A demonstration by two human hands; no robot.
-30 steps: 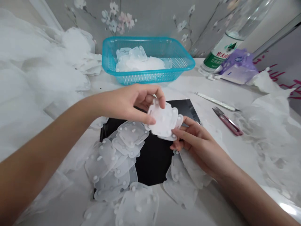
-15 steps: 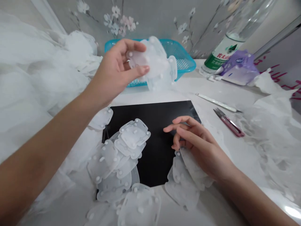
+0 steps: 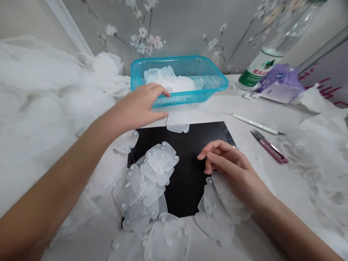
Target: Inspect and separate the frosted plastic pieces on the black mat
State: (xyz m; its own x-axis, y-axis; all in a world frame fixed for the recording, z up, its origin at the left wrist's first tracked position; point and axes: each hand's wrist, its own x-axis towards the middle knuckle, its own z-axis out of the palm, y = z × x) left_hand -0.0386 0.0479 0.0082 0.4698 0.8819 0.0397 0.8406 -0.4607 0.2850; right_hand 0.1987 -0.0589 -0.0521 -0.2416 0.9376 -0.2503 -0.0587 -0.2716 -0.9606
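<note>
My left hand point(image 3: 144, 105) hovers by the front rim of the blue basket point(image 3: 190, 98), thumb and fingers apart, holding nothing. Several white translucent pieces point(image 3: 163, 74) lie inside the basket. Another translucent piece point(image 3: 178, 125) is at the back edge of the black board point(image 3: 187, 156), just beyond my left thumb. My right hand point(image 3: 228, 163) is over the board's right side, its fingers loosely curled and apart with nothing between them. Beneath it lies a stack of translucent pieces point(image 3: 214, 214). A larger overlapping pile of pieces point(image 3: 152, 177) covers the board's left part.
White filmy material point(image 3: 49, 94) is heaped at the left, and more point(image 3: 320, 156) lies at the right. A white pen-like tool point(image 3: 255, 123) and pink snips point(image 3: 269, 146) rest right of the board. A bottle point(image 3: 255, 72) and a purple packet point(image 3: 282, 81) stand behind.
My left hand has let go of the translucent pieces and moved down toward the board. Pieces now show in the basket and at the board's back edge. The view has shifted slightly.
</note>
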